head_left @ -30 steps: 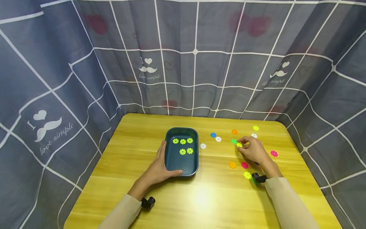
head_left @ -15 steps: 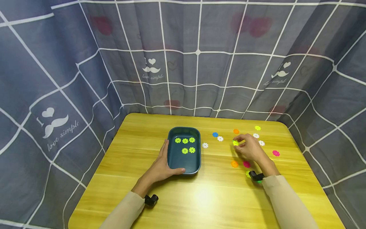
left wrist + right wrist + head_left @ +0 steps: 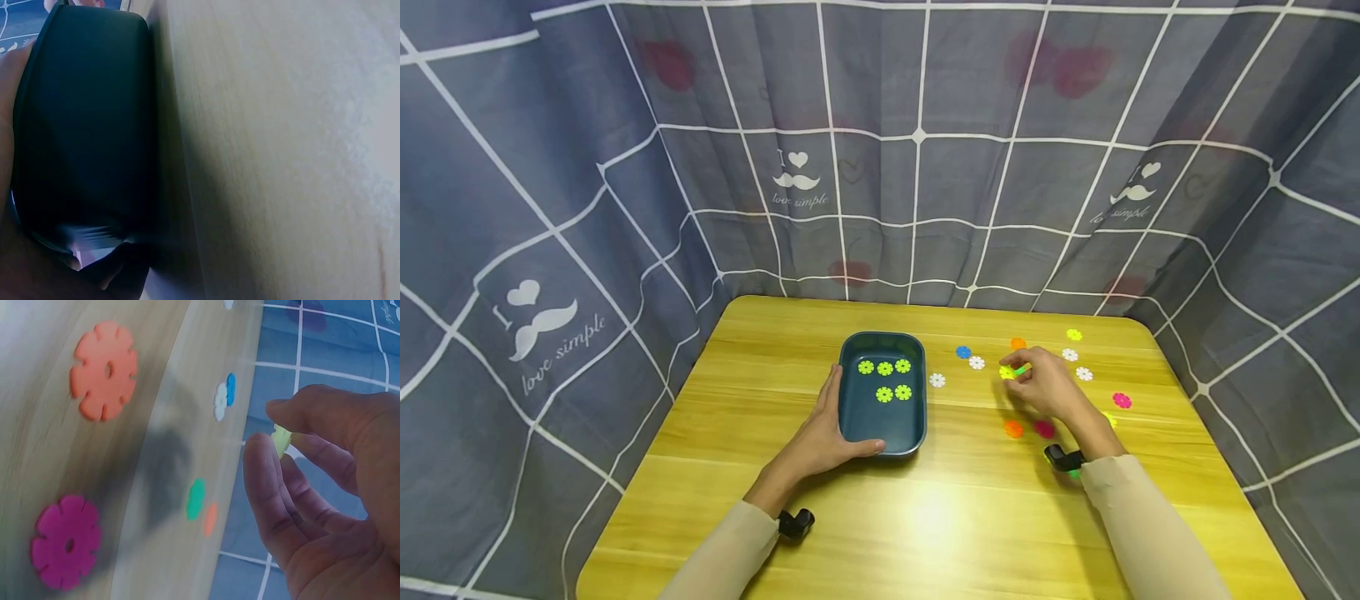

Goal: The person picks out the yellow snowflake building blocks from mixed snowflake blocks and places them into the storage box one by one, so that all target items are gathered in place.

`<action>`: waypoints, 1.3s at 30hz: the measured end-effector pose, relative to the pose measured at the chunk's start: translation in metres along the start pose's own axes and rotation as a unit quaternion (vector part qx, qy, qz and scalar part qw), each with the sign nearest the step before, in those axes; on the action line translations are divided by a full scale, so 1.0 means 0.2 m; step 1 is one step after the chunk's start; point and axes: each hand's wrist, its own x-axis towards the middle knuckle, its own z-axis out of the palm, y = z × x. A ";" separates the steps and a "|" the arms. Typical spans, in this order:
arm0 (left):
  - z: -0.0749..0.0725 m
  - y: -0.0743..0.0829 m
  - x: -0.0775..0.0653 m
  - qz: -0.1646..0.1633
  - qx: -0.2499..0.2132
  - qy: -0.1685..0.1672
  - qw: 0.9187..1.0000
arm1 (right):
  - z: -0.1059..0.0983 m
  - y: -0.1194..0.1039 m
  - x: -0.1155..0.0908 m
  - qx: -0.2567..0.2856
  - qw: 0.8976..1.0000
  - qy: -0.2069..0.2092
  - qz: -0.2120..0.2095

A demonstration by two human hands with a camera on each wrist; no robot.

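My left hand (image 3: 820,437) holds the dark blue-green tray (image 3: 882,429) at its near left corner, thumb over the near rim and fingers along the left wall. Inside the tray lie several yellow-green flower-shaped plastic discs (image 3: 884,394) in two rows. To the right of the tray, my right hand (image 3: 1048,387) pinches a yellow notched disc (image 3: 282,440) between thumb and fingertips, raised above the table in the right wrist view. A green disc (image 3: 195,499) and an orange disc (image 3: 210,519) lie beyond that hand. In the left wrist view the tray's outer wall (image 3: 87,125) fills the left side.
Loose flower discs are scattered on the wooden table (image 3: 737,350): white (image 3: 937,381), blue (image 3: 962,352), orange (image 3: 1014,428), pink (image 3: 1122,401) and yellow (image 3: 1074,334). Some lie partly under the right forearm. A grey checked curtain (image 3: 872,175) hangs around the table's back and sides.
My right hand has moved slightly left towards the tray, carrying the yellow disc away from the spot near the green one. The left hand stays on the tray; the head view has shifted slightly.
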 end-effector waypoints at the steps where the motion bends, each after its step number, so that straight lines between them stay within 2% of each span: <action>1: 0.00 0.00 0.00 -0.001 0.000 0.000 1.000 | 0.00 -0.01 0.01 0.001 1.000 -0.001 -0.002; 30: -0.01 0.03 0.00 0.003 0.002 -0.007 1.000 | 0.09 -0.15 0.09 -0.010 0.998 -0.017 -0.053; 39: -0.01 0.01 0.00 0.003 0.003 -0.005 1.000 | 0.13 -0.21 0.13 -0.018 0.998 -0.019 -0.064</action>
